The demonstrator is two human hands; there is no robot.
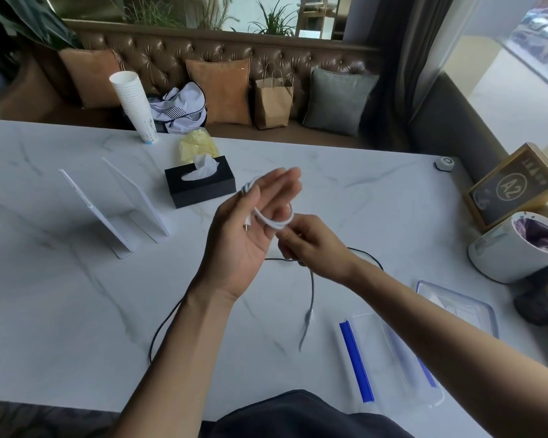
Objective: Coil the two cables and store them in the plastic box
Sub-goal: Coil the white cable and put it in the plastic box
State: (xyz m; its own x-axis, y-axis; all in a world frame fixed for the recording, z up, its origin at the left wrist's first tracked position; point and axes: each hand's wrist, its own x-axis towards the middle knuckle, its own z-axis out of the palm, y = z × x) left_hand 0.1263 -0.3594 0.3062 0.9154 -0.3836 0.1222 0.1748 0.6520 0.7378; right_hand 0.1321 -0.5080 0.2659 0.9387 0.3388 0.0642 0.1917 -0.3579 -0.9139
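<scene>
A white cable (274,222) is wound in loops around the straight fingers of my left hand (244,238), which is held palm up above the table. My right hand (314,245) pinches the white cable's lower loop beside the left palm. A loose end of the white cable (309,306) hangs blurred below my hands. A black cable (163,327) lies uncoiled on the marble table, running under both forearms. The clear plastic box (389,365) with blue clips sits at the near right, partly under my right forearm. Its lid (456,305) lies just behind it.
A black tissue box (200,184) and a white folded stand (114,203) sit behind my hands. A stack of paper cups (133,105) stands at the far edge. A white pot (519,245) and a framed sign (513,184) occupy the right side.
</scene>
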